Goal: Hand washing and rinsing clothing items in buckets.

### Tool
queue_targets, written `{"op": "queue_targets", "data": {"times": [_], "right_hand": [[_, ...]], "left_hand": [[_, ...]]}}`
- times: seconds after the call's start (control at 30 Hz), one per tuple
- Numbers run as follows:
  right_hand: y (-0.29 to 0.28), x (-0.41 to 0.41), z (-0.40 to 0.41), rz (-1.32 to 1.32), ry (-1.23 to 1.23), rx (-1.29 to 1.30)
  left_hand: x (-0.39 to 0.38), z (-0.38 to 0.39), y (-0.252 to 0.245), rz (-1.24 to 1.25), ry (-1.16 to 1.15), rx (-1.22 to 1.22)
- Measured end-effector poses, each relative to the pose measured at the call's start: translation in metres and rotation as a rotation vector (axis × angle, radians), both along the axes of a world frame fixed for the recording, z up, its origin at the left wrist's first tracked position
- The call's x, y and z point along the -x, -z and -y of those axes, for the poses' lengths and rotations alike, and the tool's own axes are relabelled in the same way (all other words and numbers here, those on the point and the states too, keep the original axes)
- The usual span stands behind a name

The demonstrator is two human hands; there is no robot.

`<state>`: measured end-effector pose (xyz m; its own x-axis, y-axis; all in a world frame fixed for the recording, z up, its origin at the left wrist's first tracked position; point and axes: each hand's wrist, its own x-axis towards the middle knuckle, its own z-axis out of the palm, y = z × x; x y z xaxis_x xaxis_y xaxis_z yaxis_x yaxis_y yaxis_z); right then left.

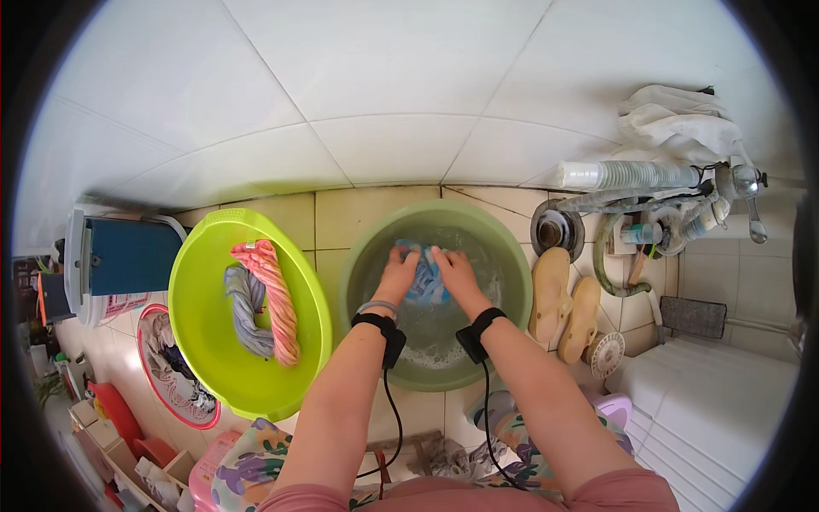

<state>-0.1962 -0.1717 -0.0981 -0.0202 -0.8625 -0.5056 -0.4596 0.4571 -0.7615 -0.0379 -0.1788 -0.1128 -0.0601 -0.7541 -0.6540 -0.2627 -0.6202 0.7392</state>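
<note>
Both hands are over a round green basin (436, 208) of soapy water in the middle of the view. My left hand (399, 271) pinches the left part of a wet blue cloth (427, 281). On the cloth's right side, my right hand (455, 275) grips it with curled fingers. The cloth lies partly in the water between the hands. To the left, a lime-green plastic basin (192, 307) holds a twisted pink cloth (279, 307) and a twisted grey-blue cloth (246, 313). Each wrist wears a black strap with a cable.
Tan sandals (549, 294) and a floor drain (556, 232) are right of the basin. Grey hoses and a metal faucet (747, 182) stand at upper right. A blue bin (134, 256) and a red-rimmed basin (211, 419) with clothes are at left. White tiles form the wall ahead.
</note>
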Motion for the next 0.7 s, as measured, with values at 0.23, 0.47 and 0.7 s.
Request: {"op": "queue_targets", "data": {"times": [0.23,0.47,0.7], "right_hand": [[-0.041,-0.021,-0.040,-0.140,0.168,0.187],[-0.019,-0.019,-0.071,-0.459,-0.146,0.071],[0.016,-0.011,-0.048,-0.668,-0.292,0.296]], "left_hand": [[0.033,-0.050,-0.040,0.518,0.195,0.275],[0.045,-0.082,-0.032,0.669,0.312,0.283],[0.039,-0.058,0.001,0.635,0.474,0.258]]}}
